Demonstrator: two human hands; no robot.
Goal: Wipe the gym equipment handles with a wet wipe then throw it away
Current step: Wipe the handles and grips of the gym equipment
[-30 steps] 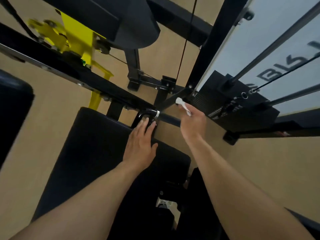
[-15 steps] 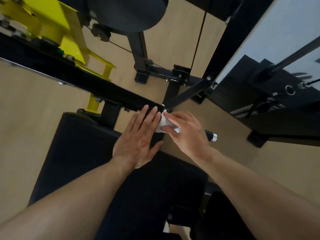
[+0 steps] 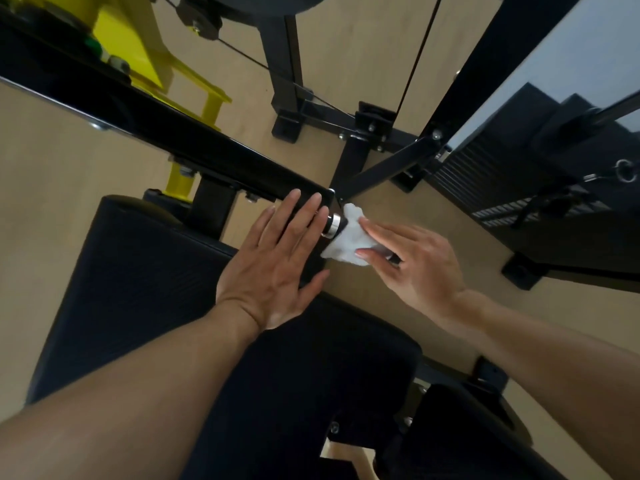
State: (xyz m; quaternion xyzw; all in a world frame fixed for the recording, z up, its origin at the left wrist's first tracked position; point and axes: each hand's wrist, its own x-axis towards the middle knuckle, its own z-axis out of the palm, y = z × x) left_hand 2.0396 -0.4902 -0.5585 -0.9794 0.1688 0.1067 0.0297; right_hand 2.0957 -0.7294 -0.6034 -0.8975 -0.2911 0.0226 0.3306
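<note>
A black handle with a chrome collar (image 3: 333, 226) juts out from the end of the black machine arm (image 3: 180, 133). A crumpled white wet wipe (image 3: 346, 239) is wrapped over the handle, just right of the collar. My right hand (image 3: 415, 261) presses the wipe around the handle with fingers and thumb, hiding most of the grip. My left hand (image 3: 277, 261) lies flat with fingers spread, resting on the arm's end and the black seat pad, fingertips beside the collar.
The black padded seat (image 3: 145, 289) fills the lower left. Yellow machine parts (image 3: 138, 39) sit at the upper left. Black frame posts and thin cables (image 3: 287, 64) rise ahead. A weight stack (image 3: 540, 188) behind a panel stands at the right, over tan floor.
My right hand brought the wipe down onto the handle and slid it a little away from the collar, so the chrome collar now shows. My left hand stays flat at the arm's end.
</note>
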